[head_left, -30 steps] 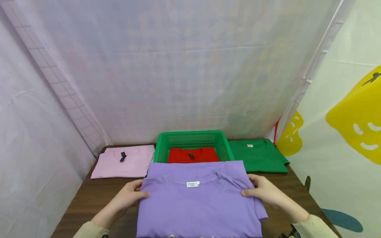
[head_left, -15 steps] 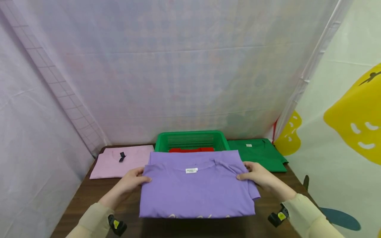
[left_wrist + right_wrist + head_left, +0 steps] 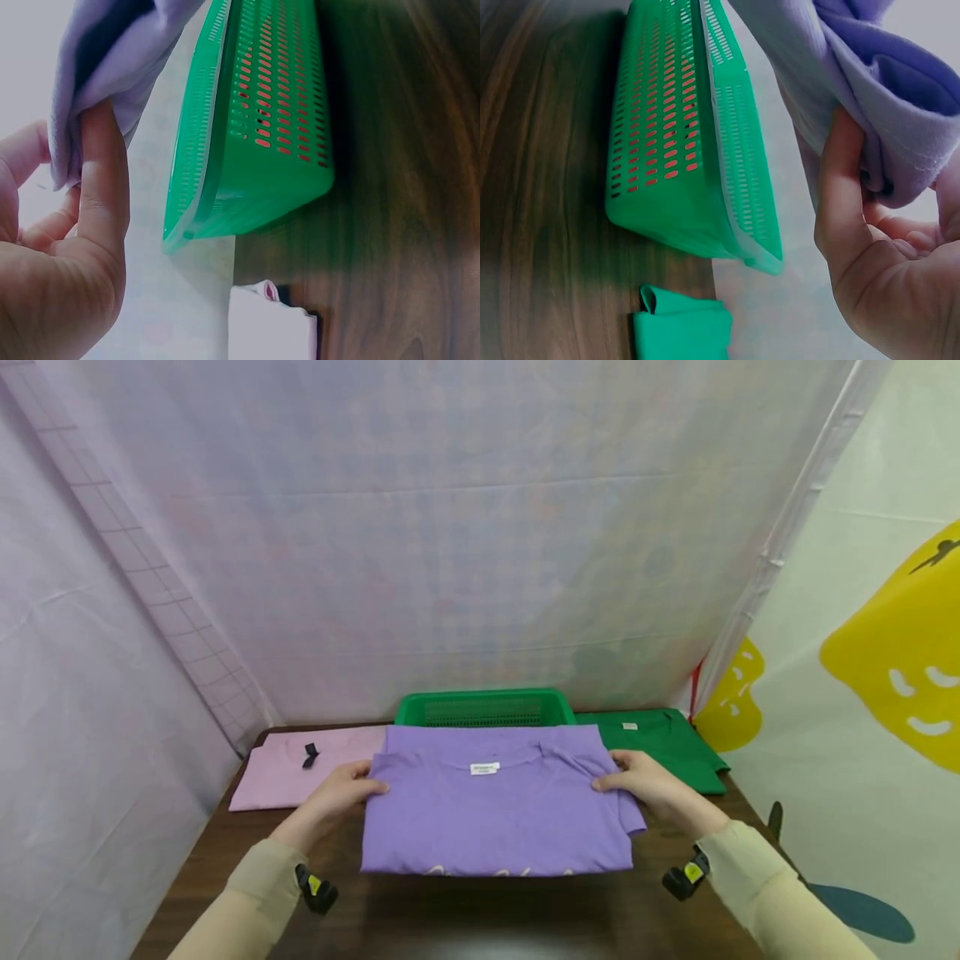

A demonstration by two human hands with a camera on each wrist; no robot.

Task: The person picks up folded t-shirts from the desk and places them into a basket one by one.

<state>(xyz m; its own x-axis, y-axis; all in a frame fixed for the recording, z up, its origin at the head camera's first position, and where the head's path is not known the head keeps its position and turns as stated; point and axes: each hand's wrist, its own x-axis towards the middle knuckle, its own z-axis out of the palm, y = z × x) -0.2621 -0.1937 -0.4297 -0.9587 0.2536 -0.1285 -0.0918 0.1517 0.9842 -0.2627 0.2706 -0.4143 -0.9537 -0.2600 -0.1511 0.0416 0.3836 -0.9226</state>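
Note:
A folded purple T-shirt (image 3: 495, 814) with a white neck label is held up level between both hands. My left hand (image 3: 343, 787) pinches its left edge, thumb on top and fingers beneath. On the other side my right hand (image 3: 647, 781) grips the right edge the same way, near a sleeve fold. The shirt overlaps the front of a green plastic basket (image 3: 483, 697) in the head view. Both wrist views show the cloth raised higher than the basket rim (image 3: 206, 150), and red shows through the slots of the basket wall (image 3: 660, 112).
A folded pink shirt (image 3: 281, 785) with a black tag lies left of the basket on the dark wooden table (image 3: 480, 918). To the right lies a folded green shirt (image 3: 645, 747). Pale curtains (image 3: 465, 543) close off the back and sides.
Both hands have carried the purple shirt forward, away from the body, so it now covers the red shirt in the basket from the head view. The pink and green shirts stay put.

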